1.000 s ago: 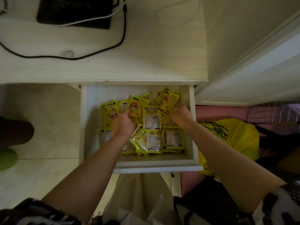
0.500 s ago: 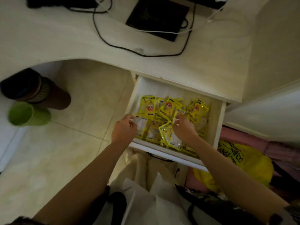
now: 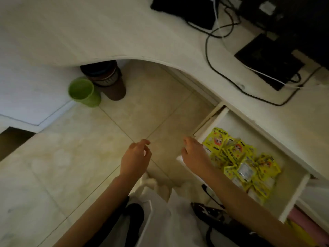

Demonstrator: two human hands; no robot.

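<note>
**Head view (only view)**

**Left hand** (image 3: 135, 158): the fingers are loosely bent. Thumb and forefinger are close together with nothing between them, so it grasps nothing. It hangs over bare floor tile (image 3: 74, 157), apart from the drawer.

**Right hand** (image 3: 195, 155): the fingers are relaxed and slightly spread, and it is empty as far as the frame shows. It sits over the near left corner of the drawer (image 3: 294, 196). The hand hides the drawer front beneath it, so I cannot tell whether the palm touches it.

**Yellow packets** (image 3: 238, 157): these lie just right of the right hand, inside the pulled-out drawer.
- They form 1 loose heap, overlapping and tilted at mixed angles.
- Some show the printed face and some the pale back.
- Blur makes a count unreadable.
- The drawer bottom beyond the heap is bare.

**Surroundings**
- A white bag (image 3: 160, 216) lies below and between the 2 wrists.
- A green cup (image 3: 82, 91) and a brown bin (image 3: 111, 81) stand side by side, well beyond the left hand and to its left.
- The desk top (image 3: 124, 29) runs beyond both hands and carries cables (image 3: 210, 56) and a black device (image 3: 268, 61).

**Progress (judgement)**
- Every packet in sight is in the drawer, with none in a hand and none on the floor, so loading looks finished or paused.
- The heap is unsorted and the drawer stands open.
- What is left is to straighten the heap, if order is wanted, and push the drawer shut.
- The right hand is well placed for that push.
</note>
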